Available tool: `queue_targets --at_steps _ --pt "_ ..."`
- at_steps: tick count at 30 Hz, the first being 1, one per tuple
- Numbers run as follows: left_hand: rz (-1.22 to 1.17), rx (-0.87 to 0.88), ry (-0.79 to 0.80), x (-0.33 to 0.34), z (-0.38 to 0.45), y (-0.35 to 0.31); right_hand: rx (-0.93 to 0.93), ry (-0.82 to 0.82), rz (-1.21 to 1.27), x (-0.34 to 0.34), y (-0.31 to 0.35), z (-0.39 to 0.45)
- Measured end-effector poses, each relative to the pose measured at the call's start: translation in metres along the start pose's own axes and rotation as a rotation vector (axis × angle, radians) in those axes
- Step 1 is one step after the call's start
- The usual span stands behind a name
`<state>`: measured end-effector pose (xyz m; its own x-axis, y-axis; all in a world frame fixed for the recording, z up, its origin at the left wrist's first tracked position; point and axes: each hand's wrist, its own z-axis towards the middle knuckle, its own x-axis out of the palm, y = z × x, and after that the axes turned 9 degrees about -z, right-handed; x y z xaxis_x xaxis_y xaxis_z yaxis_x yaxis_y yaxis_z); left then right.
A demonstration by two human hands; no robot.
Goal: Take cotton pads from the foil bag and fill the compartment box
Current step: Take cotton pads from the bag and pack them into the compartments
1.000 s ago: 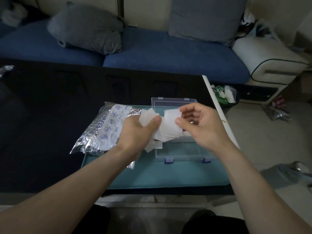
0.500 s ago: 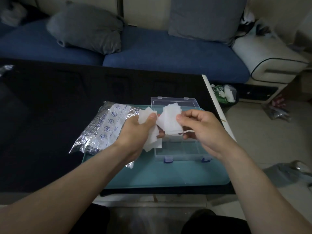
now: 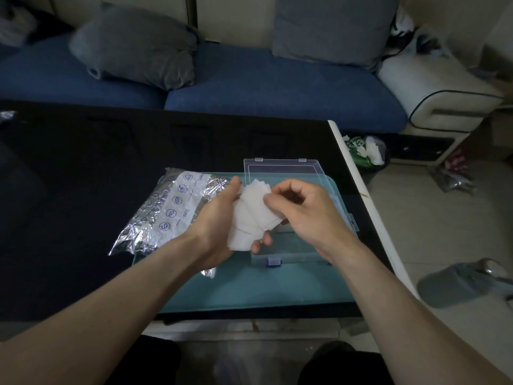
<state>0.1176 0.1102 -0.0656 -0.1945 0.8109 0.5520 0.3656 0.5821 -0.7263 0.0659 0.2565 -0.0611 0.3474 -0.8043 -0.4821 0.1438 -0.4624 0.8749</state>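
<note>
My left hand (image 3: 213,223) holds a fanned stack of white square cotton pads (image 3: 251,218) just above the left end of the clear compartment box (image 3: 294,250). My right hand (image 3: 305,215) pinches the top right of the same stack with thumb and forefinger. The box lies open, its clear lid (image 3: 280,169) tipped back toward the sofa, and my hands hide much of its inside. The silver foil bag (image 3: 166,209) lies to the left, partly under my left wrist.
Box and bag rest on a teal tray (image 3: 249,290) on a black table (image 3: 83,176). The table's white right edge (image 3: 358,190) borders the floor, where a bin bag (image 3: 366,151) and a grey slipper (image 3: 455,282) lie. A blue sofa (image 3: 249,79) stands behind.
The two hands, which held separate bunches of pads apart, have come together. The pads now form one stack, held lower over the box.
</note>
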Motion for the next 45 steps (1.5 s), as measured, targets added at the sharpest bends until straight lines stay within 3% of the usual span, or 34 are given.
queue_targets --at_steps 5,9,12,15,18,20,24,30,37,40,43,45 --pt "-0.051 -0.007 0.008 0.001 0.000 0.002 0.078 0.043 -0.075 0.008 -0.003 -0.002" --pt "0.042 0.066 -0.100 0.001 0.005 0.009 -0.046 -0.005 -0.345 0.011 -0.006 0.001" --pt "0.035 0.066 -0.171 -0.008 0.012 0.012 -0.100 0.247 -0.417 -0.003 -0.007 -0.003" --pt "0.085 -0.037 0.018 -0.010 0.008 0.008 -0.248 0.364 -0.456 -0.008 -0.007 -0.006" --pt "0.045 -0.170 0.264 -0.013 0.006 0.007 -0.320 0.297 -0.533 -0.005 -0.005 -0.004" --pt "-0.005 -0.175 0.261 -0.014 0.008 0.008 -0.310 0.231 -0.577 -0.006 -0.003 -0.004" --pt "-0.028 -0.096 0.191 -0.010 0.008 0.009 -0.273 0.167 -0.557 -0.005 -0.003 -0.005" --pt "0.049 -0.054 0.156 -0.012 0.011 0.015 -0.219 0.256 -0.495 -0.007 -0.005 -0.003" --pt "0.209 -0.051 0.256 -0.014 0.005 0.011 -0.081 0.257 -0.151 -0.013 -0.020 0.005" --pt "0.105 -0.114 0.324 -0.013 0.003 0.006 -0.095 0.241 -0.121 -0.014 -0.020 0.006" --pt "-0.035 -0.161 0.356 -0.012 0.004 0.004 -0.050 0.293 0.073 -0.016 -0.013 0.004" --pt "-0.069 -0.184 0.355 -0.010 0.004 0.004 -0.079 0.279 0.025 -0.012 -0.012 0.001"
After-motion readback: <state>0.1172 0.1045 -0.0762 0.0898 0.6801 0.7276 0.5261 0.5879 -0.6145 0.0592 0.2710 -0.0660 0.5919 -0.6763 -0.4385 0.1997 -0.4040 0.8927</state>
